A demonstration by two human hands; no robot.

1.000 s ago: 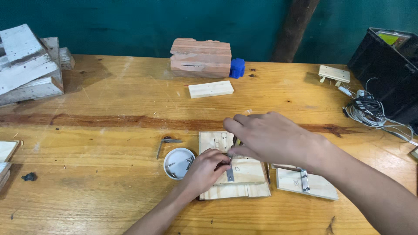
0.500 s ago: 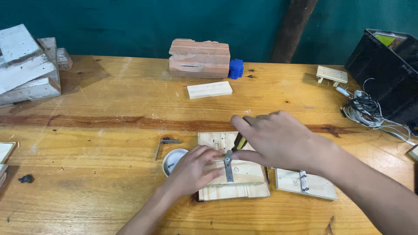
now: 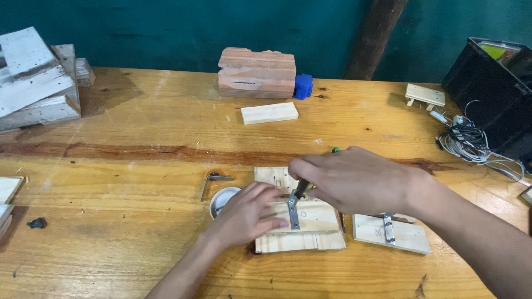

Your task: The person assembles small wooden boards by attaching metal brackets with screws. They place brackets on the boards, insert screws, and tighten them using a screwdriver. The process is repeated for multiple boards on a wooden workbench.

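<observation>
My left hand [image 3: 246, 215] lies flat on a pale wooden board [image 3: 308, 221], fingers spread, pressing it to the table. A small metal bracket [image 3: 293, 213] sits on that board. My right hand [image 3: 354, 180] grips a dark-handled screwdriver [image 3: 302, 189] with a green end, its tip down at the top of the bracket. A second pale board [image 3: 391, 232] with its own metal bracket lies just right of the first.
A small white round dish [image 3: 220, 200] and an angled metal key [image 3: 212, 182] lie left of the board. Farther back: a pale wood strip [image 3: 269, 113], a reddish wood block [image 3: 256, 73], a blue block [image 3: 302, 87]. White planks [image 3: 33, 83] far left, black box [image 3: 496, 88] and cables [image 3: 468, 143] right.
My left hand slid from gripping at the bracket to lying flat on the board's left part. The bracket and screwdriver tip are now uncovered. My right hand shifted slightly right.
</observation>
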